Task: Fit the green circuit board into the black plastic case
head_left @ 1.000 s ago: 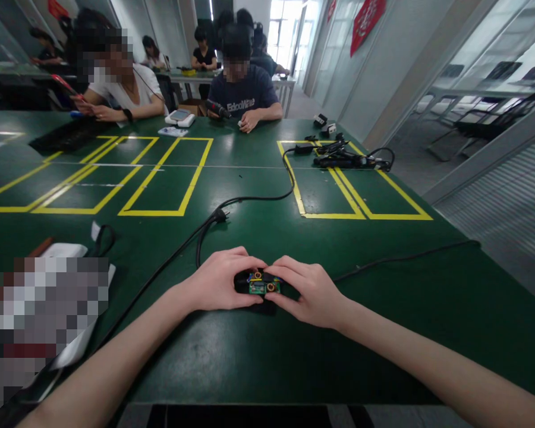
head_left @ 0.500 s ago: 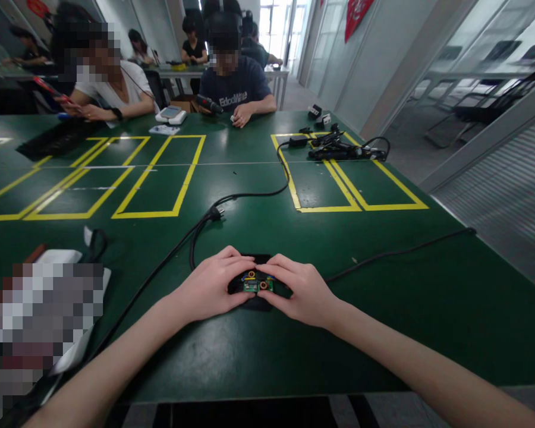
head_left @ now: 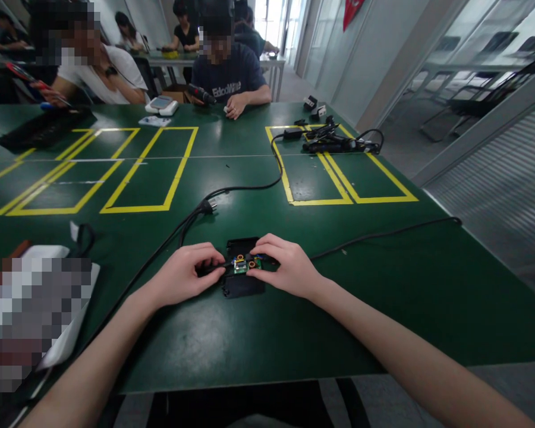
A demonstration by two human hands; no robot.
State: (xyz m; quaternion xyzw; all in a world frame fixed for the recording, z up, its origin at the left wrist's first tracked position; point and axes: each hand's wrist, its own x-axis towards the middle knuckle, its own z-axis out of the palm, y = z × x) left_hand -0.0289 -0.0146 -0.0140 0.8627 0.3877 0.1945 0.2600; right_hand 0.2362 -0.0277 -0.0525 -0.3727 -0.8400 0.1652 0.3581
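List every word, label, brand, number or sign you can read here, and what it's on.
"Ed...W...": navy T-shirt across the table; other letters too blurred to be sure.
Red banner: nothing legible, cut off by the picture edge.
Green circuit board: any print too small to read.
White device with a screen: nothing legible.
No numbers readable anywhere.

- Circuit board (head_left: pixel 240 268): smooth-looking, bearing coils (head_left: pixel 252 264) with a coppery metallic look.
- Casing (head_left: pixel 245 288): dark, matt-looking plastic.
- Tabletop (head_left: pixel 196 351): smooth and glossy, with pale reflections.
- Cable (head_left: pixel 254 188): smooth, rubbery or plastic coating.
- Marking tape (head_left: pixel 136 209): flat, plastic-looking.
- Co-worker's navy T-shirt (head_left: pixel 229 70): soft, matt cloth.
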